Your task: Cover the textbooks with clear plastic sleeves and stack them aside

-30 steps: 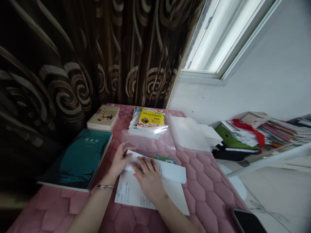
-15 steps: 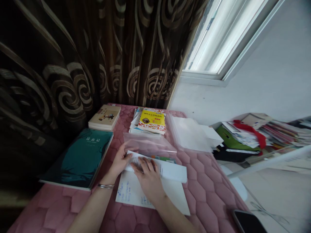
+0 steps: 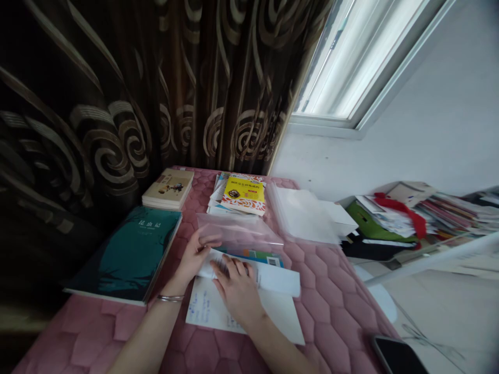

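Observation:
A book (image 3: 273, 319) lies open in front of me, with blue handwriting on its lower white page. Its upper white part (image 3: 278, 280) curls over toward me, and a blue, green and orange cover strip (image 3: 265, 256) shows behind it. Behind the book, a clear plastic sheet (image 3: 241, 232) stands partly raised. My left hand (image 3: 194, 254), a bracelet on its wrist, has thumb and fingers closed on the book's upper left corner, next to the plastic. Resting on the curled part, my right hand (image 3: 236, 283) has its fingers stretched out and slightly spread.
To the left lie a teal book (image 3: 128, 254) and a stack of beige books (image 3: 167, 189). Farther back are a yellow book (image 3: 245, 193) on papers and clear plastic sheets (image 3: 304, 213). A phone (image 3: 397, 356) sits at the front right. Shelves of papers (image 3: 390, 218) stand beyond.
The curled white part of the book has come slightly toward me, and more of the coloured cover shows behind it. My left thumb has shifted slightly; both hands stay in nearly the same place.

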Demonstrator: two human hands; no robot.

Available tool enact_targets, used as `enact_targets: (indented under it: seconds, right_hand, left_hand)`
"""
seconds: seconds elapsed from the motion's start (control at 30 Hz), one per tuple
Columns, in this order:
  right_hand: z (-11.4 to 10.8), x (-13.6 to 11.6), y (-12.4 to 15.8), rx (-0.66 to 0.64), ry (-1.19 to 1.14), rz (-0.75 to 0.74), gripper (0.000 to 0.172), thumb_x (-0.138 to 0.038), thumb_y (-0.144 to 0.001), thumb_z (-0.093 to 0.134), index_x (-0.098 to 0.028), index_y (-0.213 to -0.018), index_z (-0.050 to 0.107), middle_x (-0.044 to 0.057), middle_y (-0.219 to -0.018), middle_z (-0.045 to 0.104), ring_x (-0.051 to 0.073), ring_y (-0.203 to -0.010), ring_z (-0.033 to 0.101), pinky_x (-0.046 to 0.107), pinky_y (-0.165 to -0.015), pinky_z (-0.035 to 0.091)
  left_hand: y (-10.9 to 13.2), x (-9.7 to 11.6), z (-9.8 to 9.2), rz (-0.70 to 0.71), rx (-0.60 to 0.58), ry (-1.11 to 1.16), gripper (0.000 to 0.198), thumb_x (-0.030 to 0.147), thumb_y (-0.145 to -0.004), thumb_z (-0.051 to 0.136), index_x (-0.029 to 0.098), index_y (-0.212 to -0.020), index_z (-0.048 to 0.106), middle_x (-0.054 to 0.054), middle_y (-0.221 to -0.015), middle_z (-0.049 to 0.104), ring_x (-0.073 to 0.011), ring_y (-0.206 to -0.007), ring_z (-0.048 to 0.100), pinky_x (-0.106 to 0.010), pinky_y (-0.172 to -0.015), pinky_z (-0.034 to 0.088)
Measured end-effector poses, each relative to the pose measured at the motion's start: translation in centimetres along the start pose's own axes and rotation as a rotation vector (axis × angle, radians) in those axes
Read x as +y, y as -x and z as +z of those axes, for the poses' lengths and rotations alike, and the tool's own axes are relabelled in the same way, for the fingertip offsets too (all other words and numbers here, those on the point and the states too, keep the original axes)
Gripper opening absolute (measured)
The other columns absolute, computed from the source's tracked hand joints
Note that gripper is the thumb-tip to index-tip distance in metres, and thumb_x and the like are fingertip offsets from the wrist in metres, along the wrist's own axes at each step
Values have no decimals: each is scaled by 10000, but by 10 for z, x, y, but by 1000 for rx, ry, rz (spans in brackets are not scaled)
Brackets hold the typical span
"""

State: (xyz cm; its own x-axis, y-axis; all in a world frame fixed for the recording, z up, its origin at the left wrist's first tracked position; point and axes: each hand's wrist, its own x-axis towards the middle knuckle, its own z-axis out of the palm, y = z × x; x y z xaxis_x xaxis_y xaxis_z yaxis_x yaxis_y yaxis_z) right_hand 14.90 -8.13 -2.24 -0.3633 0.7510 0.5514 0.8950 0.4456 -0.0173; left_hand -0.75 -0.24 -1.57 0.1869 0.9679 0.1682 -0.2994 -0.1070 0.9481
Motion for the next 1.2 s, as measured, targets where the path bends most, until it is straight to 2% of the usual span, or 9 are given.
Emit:
enact_targets:
  seconds: [0.23,0.4,0.63,0.8,0.87,0.93,1.03,1.13,1.2]
  right_hand:
    - [4,-1,1,1,23,53,351,-428,-935,537,-330,-1268,591,52,-1335,594,262,-1087,523,433,-860,373]
    - [1,0,-1,4,25,56,349,-421,-929,552,-325,-1261,596,53,-1346,588,260,-1084,524,427,-854,373]
    - [7,0,-1,32,9,93,378,-377,-907,603,-260,-1266,595,88,-1326,593,278,-1093,513,437,-898,363]
    - [-4,17,-5,60,-41,86,366,-374,-922,563,-220,-1253,591,111,-1339,565,297,-1172,467,457,-968,336]
    - [-12,35,-5,105,-21,183,371,-362,-942,508,-209,-1275,567,129,-1371,529,320,-1210,439,496,-985,322]
    - [-17,59,-3,172,-13,346,411,-390,-943,477,-199,-1302,536,146,-1417,475,343,-1236,419,538,-991,317]
    - [-15,98,4,267,-108,592,551,-506,-893,488,-176,-1334,498,172,-1438,446,368,-1261,410,591,-1007,309]
    - [-2,127,11,294,-395,778,683,-587,-764,591,-144,-1282,544,187,-1289,578,363,-1198,487,556,-983,374]
    - [6,138,14,277,-680,879,672,-564,-684,674,-162,-1216,589,143,-1130,667,321,-1065,582,471,-891,462]
  left_hand:
    - [4,2,4,-67,8,-8,746,329,-719,748,202,-1376,421,-128,-1093,722,-269,-893,711,-395,-844,511]
    - [6,4,5,-67,-5,-84,717,296,-738,703,196,-1388,418,-112,-1074,725,-273,-971,685,-398,-881,500]
    - [4,3,3,69,25,-327,544,307,-763,677,188,-1274,536,-106,-1304,614,-262,-1212,560,-402,-1056,403]
    - [0,-4,0,110,90,-337,501,352,-785,651,188,-1248,553,-102,-1243,637,-251,-1193,566,-398,-1058,396]
    - [-1,-6,-1,109,128,-305,503,373,-794,642,185,-1250,541,-106,-1229,640,-246,-1170,579,-396,-1042,409]
    - [-2,-8,-2,107,168,-289,508,379,-789,650,186,-1244,535,-108,-1236,636,-242,-1163,584,-391,-1036,415]
    - [-2,-10,-3,109,191,-283,505,373,-779,668,188,-1231,540,-102,-1233,637,-240,-1161,587,-379,-1029,423]
    - [-2,-11,-4,81,179,-285,514,379,-780,673,186,-1236,534,-88,-1165,665,-231,-1080,625,-371,-969,470]
    - [-1,-9,-5,60,156,-285,529,391,-780,675,185,-1244,527,-84,-1145,673,-227,-1052,636,-370,-949,484]
